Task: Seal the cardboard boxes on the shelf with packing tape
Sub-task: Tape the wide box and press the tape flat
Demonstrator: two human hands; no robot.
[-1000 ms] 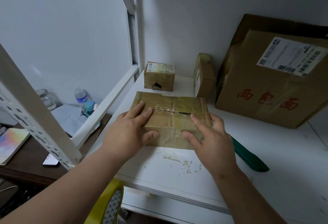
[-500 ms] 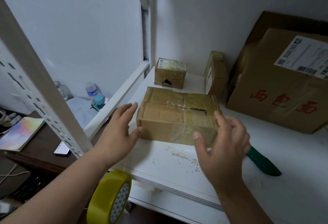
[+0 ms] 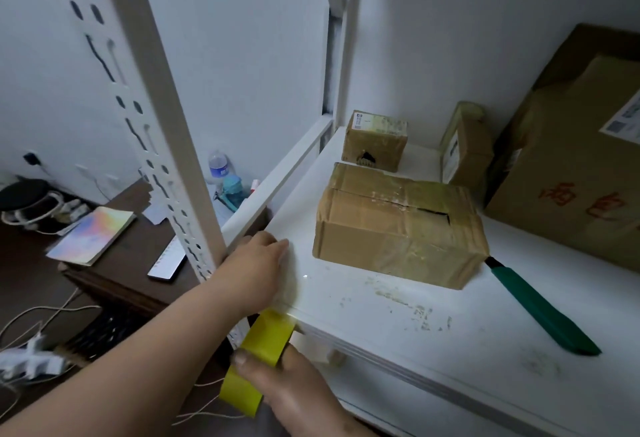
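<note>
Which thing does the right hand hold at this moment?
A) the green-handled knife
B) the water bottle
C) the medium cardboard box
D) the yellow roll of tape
D: the right hand grips the yellow roll of tape below the shelf edge, thumb across its outer face.

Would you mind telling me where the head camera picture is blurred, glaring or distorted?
In the head view, the left hand is smeared by motion blur over the shelf edge; the white shelf surface glares, washing out detail near the cardboard box; the wide lens bends the shelf upright; the right hand on the tape roll is soft.
</note>
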